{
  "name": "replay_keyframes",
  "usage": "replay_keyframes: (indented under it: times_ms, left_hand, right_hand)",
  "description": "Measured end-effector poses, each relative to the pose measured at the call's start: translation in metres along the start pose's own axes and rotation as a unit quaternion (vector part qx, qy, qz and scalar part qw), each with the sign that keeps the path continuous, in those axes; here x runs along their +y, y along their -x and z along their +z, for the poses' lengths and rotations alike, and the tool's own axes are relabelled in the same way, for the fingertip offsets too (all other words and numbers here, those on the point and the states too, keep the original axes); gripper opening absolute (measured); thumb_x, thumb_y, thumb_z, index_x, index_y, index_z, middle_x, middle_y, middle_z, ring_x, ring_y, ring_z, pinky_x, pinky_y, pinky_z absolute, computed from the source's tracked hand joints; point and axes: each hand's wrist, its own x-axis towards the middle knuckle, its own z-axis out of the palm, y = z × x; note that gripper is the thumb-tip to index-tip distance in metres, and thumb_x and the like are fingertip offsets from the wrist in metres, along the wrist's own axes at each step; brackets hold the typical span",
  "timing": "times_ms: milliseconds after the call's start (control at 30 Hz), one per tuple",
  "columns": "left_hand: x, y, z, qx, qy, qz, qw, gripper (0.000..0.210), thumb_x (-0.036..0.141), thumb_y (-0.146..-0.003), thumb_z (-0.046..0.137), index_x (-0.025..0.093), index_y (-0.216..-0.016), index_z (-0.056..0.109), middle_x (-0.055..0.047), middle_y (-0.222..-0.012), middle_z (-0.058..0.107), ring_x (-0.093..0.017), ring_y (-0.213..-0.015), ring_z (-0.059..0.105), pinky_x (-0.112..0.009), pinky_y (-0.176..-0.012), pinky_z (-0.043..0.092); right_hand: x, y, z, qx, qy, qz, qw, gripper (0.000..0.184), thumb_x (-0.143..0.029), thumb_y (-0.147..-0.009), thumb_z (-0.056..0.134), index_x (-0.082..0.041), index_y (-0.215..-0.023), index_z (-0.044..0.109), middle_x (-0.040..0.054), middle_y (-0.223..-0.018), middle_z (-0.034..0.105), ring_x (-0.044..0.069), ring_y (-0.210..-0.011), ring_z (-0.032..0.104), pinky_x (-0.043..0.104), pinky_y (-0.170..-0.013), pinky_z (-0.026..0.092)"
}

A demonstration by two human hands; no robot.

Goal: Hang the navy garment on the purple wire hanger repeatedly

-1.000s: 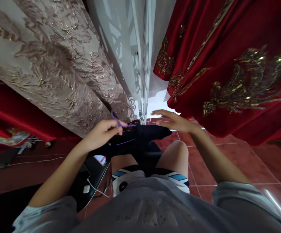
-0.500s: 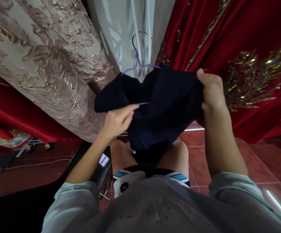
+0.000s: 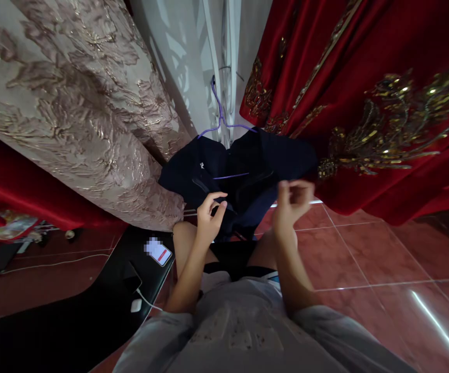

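Observation:
A dark navy jacket [image 3: 286, 155] hangs in front of me on a purple hanger [image 3: 221, 116], with its front parted and a small white mark on the chest. Through the opening, the hanger's lower bar shows. My left hand [image 3: 209, 217] is at the jacket's lower front, thumb and index finger bent and a little apart; it may touch the cloth. To the right, my right hand [image 3: 292, 204] is beside the jacket's other edge, slightly blurred, fingers loosely curled and apart from the thumb, with nothing visible in it.
White uprights [image 3: 232, 67] stand behind the hanger. A pale, gold-embossed fabric [image 3: 103, 134] hangs at left, and red fabric with gold sequins [image 3: 387, 129] at right. A phone [image 3: 158, 252] and a white charger [image 3: 135, 305] lie on a black bench [image 3: 103, 290]. The floor is red tile [image 3: 344, 259].
Both hands have let go of the jacket and hanger bar and come lower; the right moved inward. The jacket now hangs lower, its right side no longer stretched outward.

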Motion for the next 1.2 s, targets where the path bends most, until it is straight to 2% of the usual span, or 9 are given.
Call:
replay_keyframes:
  times_ms: [33,100,167,300,467,633,967,1100,1200]
  left_hand:
    - [0.002,0.006,0.005,0.027,0.022,-0.018,0.999,0.019,0.038,-0.099,0.067,0.025,-0.111,0.071,0.001,-0.075,0.061,-0.014,-0.063,0.051,-0.030,-0.066,0.047]
    - [0.007,0.016,0.012,0.051,0.049,-0.046,0.996,0.018,0.041,-0.098,0.068,0.025,-0.107,0.069,0.003,-0.068,0.050,-0.014,-0.059,0.045,-0.029,-0.059,0.043]
    - [0.011,0.022,0.014,0.043,0.060,-0.065,0.995,0.019,0.044,-0.098,0.068,0.026,-0.103,0.067,0.002,-0.069,0.048,-0.014,-0.058,0.045,-0.030,-0.057,0.042]
    - [0.004,0.026,0.011,0.058,0.088,-0.086,0.991,0.023,0.046,-0.097,0.068,0.028,-0.103,0.056,0.003,-0.073,0.049,-0.016,-0.065,0.054,-0.031,-0.065,0.050]
    - [-0.035,0.025,0.013,0.035,0.150,-0.092,0.984,0.036,0.031,-0.086,0.074,0.026,-0.104,0.043,-0.004,-0.107,0.066,-0.019,-0.106,0.069,-0.035,-0.099,0.054]
    - [-0.055,0.026,0.022,-0.067,0.050,-0.081,0.993,0.017,0.031,-0.096,0.059,0.021,-0.085,0.052,0.000,-0.078,0.062,-0.015,-0.078,0.063,-0.029,-0.082,0.052]
    - [-0.080,0.010,0.050,-0.018,-0.083,-0.048,0.995,0.011,0.022,-0.094,0.057,0.021,-0.084,0.061,-0.004,-0.081,0.065,-0.018,-0.079,0.061,-0.032,-0.081,0.050]
    - [-0.050,-0.009,0.039,-0.052,-0.045,-0.017,0.997,0.009,0.019,-0.094,0.060,0.020,-0.090,0.068,-0.005,-0.087,0.072,-0.018,-0.083,0.067,-0.033,-0.085,0.053]
    - [-0.002,-0.036,0.019,-0.001,0.001,0.087,0.996,0.026,0.026,-0.102,0.056,0.023,-0.125,0.065,-0.007,-0.107,0.074,-0.018,-0.095,0.070,-0.035,-0.093,0.055]
  right_hand:
    - [0.006,0.023,0.003,-0.111,-0.010,0.060,0.992,0.040,-0.065,-0.089,0.065,-0.026,-0.088,0.055,0.0027,-0.087,0.062,0.022,-0.085,0.063,0.037,-0.080,0.054]
    - [0.018,0.059,0.011,-0.384,-0.025,0.164,0.908,0.045,-0.070,-0.088,0.064,-0.027,-0.077,0.055,-0.0012,-0.070,0.061,0.020,-0.072,0.060,0.035,-0.071,0.053]
    - [0.028,0.078,0.017,-0.485,-0.037,0.204,0.850,0.048,-0.072,-0.088,0.064,-0.028,-0.070,0.056,-0.0036,-0.063,0.062,0.018,-0.065,0.059,0.035,-0.069,0.052]
    - [0.036,0.076,0.025,-0.501,-0.065,0.210,0.837,0.049,-0.073,-0.088,0.064,-0.029,-0.067,0.059,-0.0026,-0.067,0.066,0.018,-0.065,0.059,0.037,-0.069,0.053]
    - [0.039,0.067,0.022,-0.489,-0.080,0.216,0.841,0.048,-0.073,-0.086,0.065,-0.029,-0.066,0.060,-0.0029,-0.058,0.056,0.015,-0.056,0.049,0.036,-0.057,0.044]
    - [0.026,0.060,0.017,-0.506,-0.069,0.205,0.835,0.040,-0.066,-0.087,0.069,-0.031,-0.067,0.065,-0.0013,-0.056,0.061,0.017,-0.050,0.047,0.037,-0.049,0.038]
    - [-0.086,-0.028,0.061,-0.394,-0.187,0.115,0.893,0.041,-0.059,-0.091,0.071,-0.020,-0.082,0.067,-0.0015,-0.059,0.057,0.008,-0.047,0.047,0.022,-0.044,0.031]
    - [-0.096,-0.021,0.061,-0.383,-0.180,0.099,0.901,0.040,-0.059,-0.097,0.064,-0.022,-0.081,0.063,-0.0021,-0.059,0.055,0.008,-0.045,0.044,0.023,-0.044,0.032]
    - [-0.093,-0.016,0.051,-0.402,-0.164,0.083,0.897,0.041,-0.057,-0.096,0.066,-0.022,-0.075,0.060,-0.0036,-0.056,0.048,0.009,-0.047,0.041,0.024,-0.046,0.032]
